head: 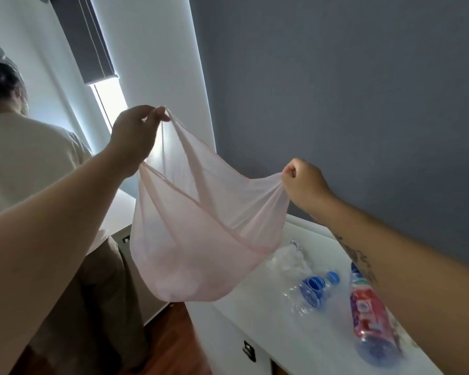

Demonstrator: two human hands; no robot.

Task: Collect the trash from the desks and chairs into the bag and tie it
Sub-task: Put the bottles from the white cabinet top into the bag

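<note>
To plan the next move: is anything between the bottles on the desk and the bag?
Nothing visible. The bag hangs open at the edge of the desk; the blue-label bottle and red-label bottle lie free on it. But the left hand and right hand both grip the bag.

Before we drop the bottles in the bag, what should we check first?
1. Left hand pinches the bag rim: ok.
2. Right hand grips the opposite rim: ok.
3. Bag mouth pulled open: ok.
4. Bag without holes: cannot tell.
5. Blue-label bottle and red-label bottle lying on the desk: ok.
6. A hand free to pick them up: not ok, both hold the bag.
</note>
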